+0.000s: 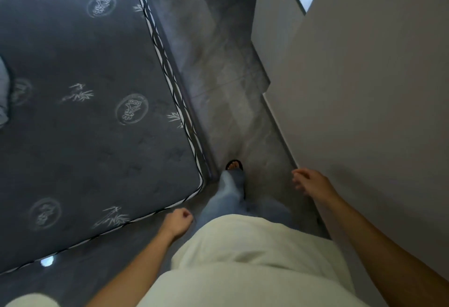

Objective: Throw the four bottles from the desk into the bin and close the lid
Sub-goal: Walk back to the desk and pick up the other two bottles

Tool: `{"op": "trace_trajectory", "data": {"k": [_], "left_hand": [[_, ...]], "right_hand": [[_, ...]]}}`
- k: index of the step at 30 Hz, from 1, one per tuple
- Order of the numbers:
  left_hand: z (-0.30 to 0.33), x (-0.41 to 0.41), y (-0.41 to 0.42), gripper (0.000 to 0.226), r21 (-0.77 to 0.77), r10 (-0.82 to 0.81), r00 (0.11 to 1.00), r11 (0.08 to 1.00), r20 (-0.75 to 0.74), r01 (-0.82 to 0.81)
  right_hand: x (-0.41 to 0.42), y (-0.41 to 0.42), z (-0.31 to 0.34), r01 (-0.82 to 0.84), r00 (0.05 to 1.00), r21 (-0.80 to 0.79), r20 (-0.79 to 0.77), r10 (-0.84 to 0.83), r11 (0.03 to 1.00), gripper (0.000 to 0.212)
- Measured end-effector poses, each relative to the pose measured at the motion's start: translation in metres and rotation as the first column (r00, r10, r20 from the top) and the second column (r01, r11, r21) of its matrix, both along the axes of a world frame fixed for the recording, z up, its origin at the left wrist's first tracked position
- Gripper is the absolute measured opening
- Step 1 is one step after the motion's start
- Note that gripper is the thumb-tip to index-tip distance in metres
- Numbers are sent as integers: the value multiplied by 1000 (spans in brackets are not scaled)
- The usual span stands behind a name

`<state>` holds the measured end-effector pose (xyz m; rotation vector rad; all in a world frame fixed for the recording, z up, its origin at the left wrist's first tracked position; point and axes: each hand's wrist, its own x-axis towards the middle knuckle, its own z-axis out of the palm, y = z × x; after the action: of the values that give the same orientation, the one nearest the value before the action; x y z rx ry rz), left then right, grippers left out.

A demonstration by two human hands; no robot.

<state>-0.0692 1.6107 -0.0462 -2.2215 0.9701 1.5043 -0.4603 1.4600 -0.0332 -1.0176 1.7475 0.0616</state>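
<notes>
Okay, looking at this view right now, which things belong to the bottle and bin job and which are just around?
Part of the job:
- left hand, loosely curled, holding nothing
- right hand, fingers relaxed, holding nothing
- no bottle, desk or bin shows in this view

Just around:
- dark patterned mattress
- grey floor
- pale wall
- sandalled foot

The person wears a loose, pale cream top whose soft fabric folds in broad creases across the front. Both forearms are bare, with no sleeves reaching past the elbows, and no watch, ring or band shows on the left hand or the right hand. Below the top are light blue, faded jeans with a wide leg. One foot shows a dark open-toed sandal with a strap over the toes.
</notes>
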Motion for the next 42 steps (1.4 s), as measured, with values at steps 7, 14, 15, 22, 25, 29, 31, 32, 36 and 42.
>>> {"op": "trace_trajectory", "data": {"k": [7, 14, 15, 22, 25, 29, 31, 32, 36, 42], "left_hand": [[15, -1, -174, 23, -200, 54, 996, 978, -68, -66], [22, -3, -330, 25, -333, 60, 992, 938, -110, -94], [22, -1, -345, 25, -334, 66, 992, 937, -110, -99], [19, 38, -378, 18, -219, 163, 987, 963, 0, -159], [17, 58, -372, 19, -131, 210, 977, 970, 38, -203], [13, 87, -370, 22, -26, 236, 969, 972, 71, -235], [10, 102, -378, 23, 35, 240, 968, 970, 70, -242], [8, 111, -386, 23, 55, 241, 968, 968, 66, -245], [3, 155, -441, 23, 64, 274, 961, 959, 49, -277], [10, 223, -582, 19, -78, 267, 964, 961, -5, -267]], "right_hand": [[-10, -46, 1, 19, 997, 136, -73, -9, 990, 23], [-30, -119, 7, -61, 982, 245, -159, 102, 967, 26], [-28, -138, 6, -99, 977, 271, -157, 145, 958, 26], [31, -296, 6, -135, 984, 191, -90, 155, 972, 26], [79, -372, 7, -187, 982, 104, -18, 189, 977, 23], [143, -472, 15, -290, 957, -53, 11, 291, 956, 23], [173, -515, 18, -317, 947, -80, 24, 320, 945, 25], [188, -535, 18, -325, 944, -87, 22, 328, 942, 26], [233, -597, 12, -374, 927, -91, -25, 373, 923, 28], [261, -635, 4, -316, 946, 20, -71, 317, 948, 22]]}}
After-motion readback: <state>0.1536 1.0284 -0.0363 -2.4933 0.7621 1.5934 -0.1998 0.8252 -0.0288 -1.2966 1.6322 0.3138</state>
